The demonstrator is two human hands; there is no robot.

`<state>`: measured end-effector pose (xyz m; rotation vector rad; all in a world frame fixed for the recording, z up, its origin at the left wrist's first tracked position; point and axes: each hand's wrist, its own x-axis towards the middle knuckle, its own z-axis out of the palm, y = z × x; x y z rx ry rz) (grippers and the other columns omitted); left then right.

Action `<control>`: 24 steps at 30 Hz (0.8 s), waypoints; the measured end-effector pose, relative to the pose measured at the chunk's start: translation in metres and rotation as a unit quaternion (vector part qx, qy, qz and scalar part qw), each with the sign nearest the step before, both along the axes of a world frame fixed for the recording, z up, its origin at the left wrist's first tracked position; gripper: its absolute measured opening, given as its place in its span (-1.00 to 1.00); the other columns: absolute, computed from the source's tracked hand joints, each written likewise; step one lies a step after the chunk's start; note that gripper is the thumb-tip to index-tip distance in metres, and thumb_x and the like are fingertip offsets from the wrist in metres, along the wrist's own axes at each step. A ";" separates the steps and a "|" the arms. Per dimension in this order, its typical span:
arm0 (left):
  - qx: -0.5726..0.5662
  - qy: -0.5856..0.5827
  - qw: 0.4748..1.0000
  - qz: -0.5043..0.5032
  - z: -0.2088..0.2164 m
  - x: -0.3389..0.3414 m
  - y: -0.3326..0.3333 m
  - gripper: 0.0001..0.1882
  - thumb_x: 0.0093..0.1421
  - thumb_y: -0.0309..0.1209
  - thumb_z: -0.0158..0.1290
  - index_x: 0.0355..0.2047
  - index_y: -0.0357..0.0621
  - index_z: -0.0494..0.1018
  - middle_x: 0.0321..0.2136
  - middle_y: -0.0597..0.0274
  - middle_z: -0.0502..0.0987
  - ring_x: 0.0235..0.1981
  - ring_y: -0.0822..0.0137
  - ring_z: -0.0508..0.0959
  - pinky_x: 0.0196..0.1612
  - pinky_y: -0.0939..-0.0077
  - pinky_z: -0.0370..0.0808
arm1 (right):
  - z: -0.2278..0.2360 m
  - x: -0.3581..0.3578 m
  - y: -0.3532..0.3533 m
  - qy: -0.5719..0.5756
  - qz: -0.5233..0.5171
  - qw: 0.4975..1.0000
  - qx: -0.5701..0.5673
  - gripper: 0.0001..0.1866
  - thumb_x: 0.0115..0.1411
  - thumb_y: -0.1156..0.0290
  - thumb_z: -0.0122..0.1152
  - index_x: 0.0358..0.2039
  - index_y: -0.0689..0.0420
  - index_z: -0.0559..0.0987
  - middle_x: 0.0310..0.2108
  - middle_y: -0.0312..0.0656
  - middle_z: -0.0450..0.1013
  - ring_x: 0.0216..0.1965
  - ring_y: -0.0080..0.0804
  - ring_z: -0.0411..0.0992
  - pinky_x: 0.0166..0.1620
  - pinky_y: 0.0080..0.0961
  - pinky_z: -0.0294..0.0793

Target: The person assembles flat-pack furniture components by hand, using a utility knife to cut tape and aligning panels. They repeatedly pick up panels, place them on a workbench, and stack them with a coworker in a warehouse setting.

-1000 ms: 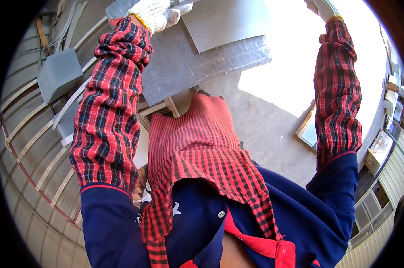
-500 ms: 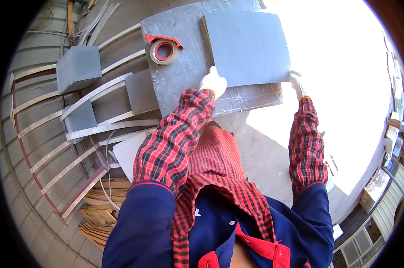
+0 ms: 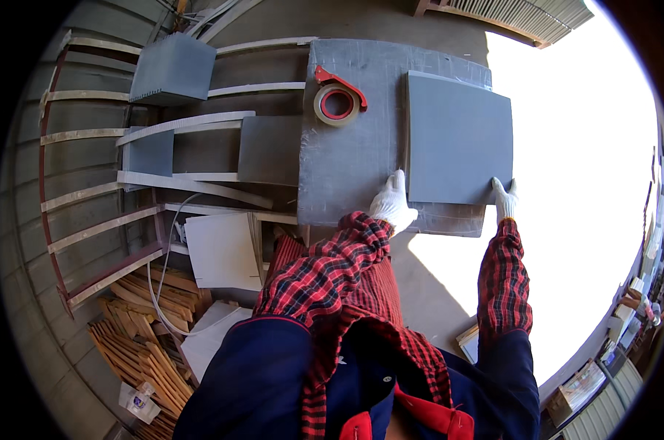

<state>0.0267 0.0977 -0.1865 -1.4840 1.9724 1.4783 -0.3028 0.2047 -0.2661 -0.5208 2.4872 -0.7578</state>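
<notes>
A stack of grey plastic sheets (image 3: pixel 460 139) lies toward the right of a larger grey board-topped surface (image 3: pixel 347 172). My left hand (image 3: pixel 394 203), in a white glove, is at the near left corner of the stack, a finger stretched along its left edge; its other fingers are hard to make out. At the near right corner my right hand (image 3: pixel 505 198), also gloved, grips the stack, thumb over the top and fingers along the right edge. A tape dispenser (image 3: pixel 339 103) with a red handle and a clear roll lies left of the stack.
Left of the surface, a rack of pale slats (image 3: pixel 90 191) carries a block of grey sheets (image 3: pixel 174 70) and more flat grey pieces (image 3: pixel 270 149). White panels (image 3: pixel 222 249) lean below, near a wood pile (image 3: pixel 145 330) and a pale cable (image 3: pixel 152 282). Bright sunlight falls on the right.
My view has shifted, so the board and stack appear lower and farther right. Both hands stay by the stack's near corners; the right hand's thumb now shows on top.
</notes>
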 end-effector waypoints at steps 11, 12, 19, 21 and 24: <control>-0.195 -0.055 0.969 -0.143 -0.053 -0.030 -0.005 -0.09 0.14 -0.48 0.07 0.39 -0.31 -0.20 -0.17 -0.05 0.42 -0.40 0.16 0.63 -0.38 0.30 0.63 | -0.007 -0.006 -0.002 -0.058 -0.012 0.998 -0.028 -0.17 0.07 0.05 0.40 0.18 0.39 0.36 0.04 0.04 0.45 0.01 -0.15 0.43 0.07 -0.33 0.41; -0.188 -0.063 0.968 -0.155 -0.043 -0.028 -0.007 -0.09 0.14 -0.47 0.07 0.39 -0.31 -0.19 -0.17 -0.05 0.42 -0.39 0.16 0.63 -0.36 0.31 0.63 | -0.007 -0.008 -0.001 -0.059 -0.010 0.998 -0.028 -0.19 0.08 0.05 0.40 0.16 0.40 0.38 0.02 0.04 0.46 0.00 -0.16 0.44 0.06 -0.33 0.41; -0.178 -0.045 0.969 -0.166 -0.038 -0.031 -0.014 -0.11 0.14 -0.45 0.08 0.39 -0.30 -0.14 -0.21 -0.01 0.43 -0.36 0.19 0.62 -0.34 0.33 0.60 | -0.017 -0.021 0.003 -0.046 -0.005 0.999 -0.019 -0.25 0.11 0.08 0.38 0.11 0.43 0.42 -0.01 0.07 0.48 -0.05 -0.14 0.46 0.02 -0.33 0.43; -0.173 -0.044 0.970 -0.165 -0.039 -0.032 -0.014 -0.11 0.14 -0.45 0.08 0.39 -0.30 -0.15 -0.20 -0.01 0.43 -0.34 0.18 0.62 -0.32 0.32 0.60 | -0.015 -0.022 0.001 -0.053 -0.001 0.998 -0.014 -0.25 0.11 0.07 0.37 0.11 0.43 0.42 -0.01 0.07 0.48 -0.05 -0.13 0.47 0.02 -0.32 0.44; -0.162 -0.033 0.974 -0.155 -0.043 -0.031 -0.016 -0.10 0.14 -0.45 0.09 0.39 -0.29 -0.16 -0.18 -0.03 0.43 -0.33 0.17 0.62 -0.29 0.30 0.60 | -0.011 -0.017 -0.002 -0.050 0.016 0.999 0.000 -0.25 0.12 0.03 0.34 0.12 0.41 0.42 -0.01 0.06 0.48 -0.06 -0.13 0.47 0.01 -0.32 0.44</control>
